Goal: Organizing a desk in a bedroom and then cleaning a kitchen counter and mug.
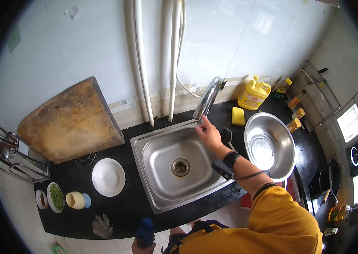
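My right hand [210, 136] reaches over the back right of a steel sink [156, 149]. Its fingertips overlap the lower end of a chrome faucet [207, 98]; whether they touch it is unclear. The fingers are apart, with nothing seen held in them. A black band [230, 158] circles that wrist. Low in the picture, before the counter's front edge, my left hand [143, 247] grips a dark object with a blue top [144, 231], too dark to name. No water shows from the faucet, and the drain [180, 167] lies uncovered in the basin.
A steel basin [269, 146], yellow sponge [238, 116] and yellow jug [254, 95] stand right. Left are a white bowl [108, 177], a dish of chopped greens [55, 197], a cream cup [75, 200], a crumpled cloth [102, 226] and a leaning wooden cutting board [71, 120].
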`<state>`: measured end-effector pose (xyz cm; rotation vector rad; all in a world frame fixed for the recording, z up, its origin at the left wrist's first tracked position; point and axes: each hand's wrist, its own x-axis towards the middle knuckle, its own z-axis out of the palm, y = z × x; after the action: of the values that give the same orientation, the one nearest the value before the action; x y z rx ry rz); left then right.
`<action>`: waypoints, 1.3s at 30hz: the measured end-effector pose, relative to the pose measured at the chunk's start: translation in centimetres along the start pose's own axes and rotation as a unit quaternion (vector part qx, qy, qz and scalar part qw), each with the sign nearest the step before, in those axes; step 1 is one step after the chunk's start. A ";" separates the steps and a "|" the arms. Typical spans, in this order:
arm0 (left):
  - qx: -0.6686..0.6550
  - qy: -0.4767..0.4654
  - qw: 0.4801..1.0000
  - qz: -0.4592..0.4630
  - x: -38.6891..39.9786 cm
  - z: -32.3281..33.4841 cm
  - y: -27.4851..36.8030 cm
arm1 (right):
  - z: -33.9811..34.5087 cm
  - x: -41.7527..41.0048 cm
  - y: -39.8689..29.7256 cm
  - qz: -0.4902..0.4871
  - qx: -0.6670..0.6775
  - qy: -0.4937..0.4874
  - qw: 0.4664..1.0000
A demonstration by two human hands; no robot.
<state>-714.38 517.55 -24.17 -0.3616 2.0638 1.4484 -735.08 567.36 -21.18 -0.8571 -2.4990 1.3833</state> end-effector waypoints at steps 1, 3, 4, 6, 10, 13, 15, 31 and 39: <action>-0.005 0.014 0.999 0.030 0.0 0.3 -0.4 | 1.1 -1.1 0.7 -0.147 -0.079 0.081 0.983; -0.012 0.028 0.998 0.059 0.2 0.7 -0.8 | 3.1 -3.1 0.9 -0.243 -0.064 0.098 0.963; 0.004 0.025 0.999 0.025 0.4 0.7 -0.5 | 4.8 -2.6 2.0 -0.139 0.003 0.013 0.990; 0.017 0.027 0.999 -0.011 0.5 1.1 -0.4 | 7.1 -1.0 2.8 0.242 0.250 -0.192 0.918; 0.068 0.106 0.987 0.097 0.3 1.2 -1.7 | 9.0 0.3 2.7 0.331 0.331 -0.206 0.859; -0.024 0.084 0.996 -0.022 -0.5 1.1 -0.8 | 8.9 0.1 2.9 0.324 0.298 -0.233 0.867; -0.035 0.088 0.995 -0.021 -0.8 1.2 -0.5 | 8.4 0.1 3.7 0.325 0.306 -0.232 0.864; -0.025 0.047 0.997 -0.054 -0.4 -0.4 0.7 | 3.3 5.1 4.7 0.100 0.146 -0.073 0.981; -0.007 -0.039 0.997 0.063 5.1 1.2 4.8 | 6.4 -5.1 6.0 -0.159 -0.455 -0.385 0.787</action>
<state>-720.55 521.04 -23.82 -0.1809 2.0459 1.5261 -730.99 562.30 -29.03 0.1944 -3.7651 0.3274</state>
